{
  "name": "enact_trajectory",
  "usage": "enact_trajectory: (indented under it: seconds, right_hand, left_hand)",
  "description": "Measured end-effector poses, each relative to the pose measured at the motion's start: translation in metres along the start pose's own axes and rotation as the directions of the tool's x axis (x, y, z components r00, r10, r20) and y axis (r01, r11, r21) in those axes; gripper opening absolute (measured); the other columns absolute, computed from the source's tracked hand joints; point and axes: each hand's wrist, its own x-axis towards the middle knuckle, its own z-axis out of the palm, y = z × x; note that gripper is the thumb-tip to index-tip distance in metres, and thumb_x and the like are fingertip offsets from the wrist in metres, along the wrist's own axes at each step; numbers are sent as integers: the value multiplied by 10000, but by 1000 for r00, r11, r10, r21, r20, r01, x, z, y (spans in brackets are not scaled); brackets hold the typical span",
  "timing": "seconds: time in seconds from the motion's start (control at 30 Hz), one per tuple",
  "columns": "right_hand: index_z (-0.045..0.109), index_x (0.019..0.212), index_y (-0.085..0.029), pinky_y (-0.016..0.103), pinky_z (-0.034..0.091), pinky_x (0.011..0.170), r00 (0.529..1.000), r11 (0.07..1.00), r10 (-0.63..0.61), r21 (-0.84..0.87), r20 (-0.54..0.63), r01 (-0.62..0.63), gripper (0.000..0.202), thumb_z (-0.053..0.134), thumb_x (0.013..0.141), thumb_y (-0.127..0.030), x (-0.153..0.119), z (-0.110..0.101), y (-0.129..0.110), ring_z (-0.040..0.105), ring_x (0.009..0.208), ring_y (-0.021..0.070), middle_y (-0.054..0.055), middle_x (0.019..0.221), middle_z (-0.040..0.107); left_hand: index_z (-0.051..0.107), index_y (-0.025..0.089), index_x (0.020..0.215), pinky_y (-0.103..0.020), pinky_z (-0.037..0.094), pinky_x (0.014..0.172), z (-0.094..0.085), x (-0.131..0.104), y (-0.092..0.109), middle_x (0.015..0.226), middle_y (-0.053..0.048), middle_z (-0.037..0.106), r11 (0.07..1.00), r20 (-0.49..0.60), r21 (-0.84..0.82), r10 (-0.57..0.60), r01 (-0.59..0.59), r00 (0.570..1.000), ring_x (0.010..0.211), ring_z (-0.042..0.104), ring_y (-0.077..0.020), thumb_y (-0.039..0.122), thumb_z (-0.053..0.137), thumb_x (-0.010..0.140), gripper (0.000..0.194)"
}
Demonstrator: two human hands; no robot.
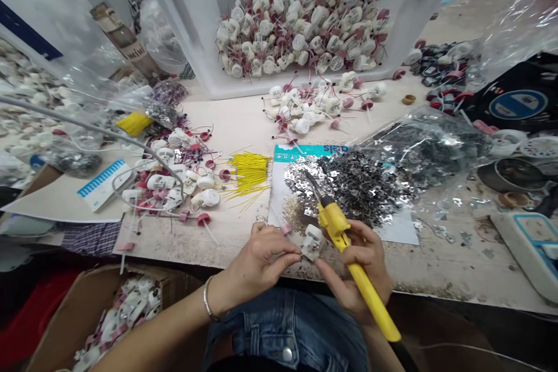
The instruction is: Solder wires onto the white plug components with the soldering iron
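Well, the right hand [376,270] is wrapped round a yellow soldering iron [335,222]; beside that grip, the left hand [267,251] pinches a white plastic housing [313,235].

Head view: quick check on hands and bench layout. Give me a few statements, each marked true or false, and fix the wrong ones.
1. The right hand holds a yellow tool. True.
2. The left hand is spread wide open. False: the left hand has thumb and forefinger together at the edge of a white part.
3. In the picture, yellow wires lie left of the metal pieces. True.
4. A bracelet is on the right wrist. False: the bracelet is on the left.
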Motion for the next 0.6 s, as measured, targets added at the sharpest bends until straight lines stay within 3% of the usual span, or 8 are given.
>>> enact_trajectory:
  seconds: [0.1, 0.2, 0.33, 0.5, 0.6]
  right_hand:
    - [460, 797, -215, 297, 607, 777, 952, 932, 304, 217, -35, -290, 275, 722, 742, -153, -7, 11, -11, 613, 1100, 214, 62, 1247, 445]
    - [438, 758, -206, 233, 599, 740, 886, 865, 454, 285, -94, -413, 288, 721, 751, -152, -9, 18, -15, 652, 1022, 178, 47, 1239, 452]
    - [435, 808, -216, 291, 613, 750, 875, 819, 478, 398, -77, -413, 330, 750, 723, -172, -10, 23, -14, 666, 988, 186, 52, 1297, 400]
    - [440, 768, -205, 288, 609, 735, 840, 850, 506, 282, -195, -446, 313, 751, 729, -200, -13, 24, -12, 615, 1094, 221, 81, 1297, 446]
    - [469, 760, -202, 297, 609, 717, 863, 881, 462, 215, -204, -421, 285, 751, 723, -193, -12, 23, -10, 629, 1058, 215, 70, 1275, 487]
  left_hand:
    - [689, 194, 862, -359, 355, 884, 3, 5, 5, 807, -26, 730, 1000, 33, 24, 2, -3, 999, 811, 611, -174, 237, 523, 915, 180]
    - [669, 197, 866, -354, 341, 872, 2, 5, 8, 829, -24, 716, 994, -16, 51, -94, 94, 995, 835, 603, -175, 235, 487, 927, 195]
    - [672, 201, 843, -355, 319, 870, 3, 5, 9, 816, -21, 703, 991, 19, 74, -112, 110, 994, 851, 597, -180, 237, 507, 911, 182]
    - [646, 193, 886, -353, 316, 871, 4, 9, 10, 862, -18, 710, 987, -81, 28, -153, 156, 985, 833, 591, -166, 236, 456, 946, 203]
    - [655, 212, 843, -353, 298, 906, 1, 12, 13, 858, 9, 709, 999, 147, 12, -47, 46, 988, 886, 579, -166, 243, 533, 922, 149]
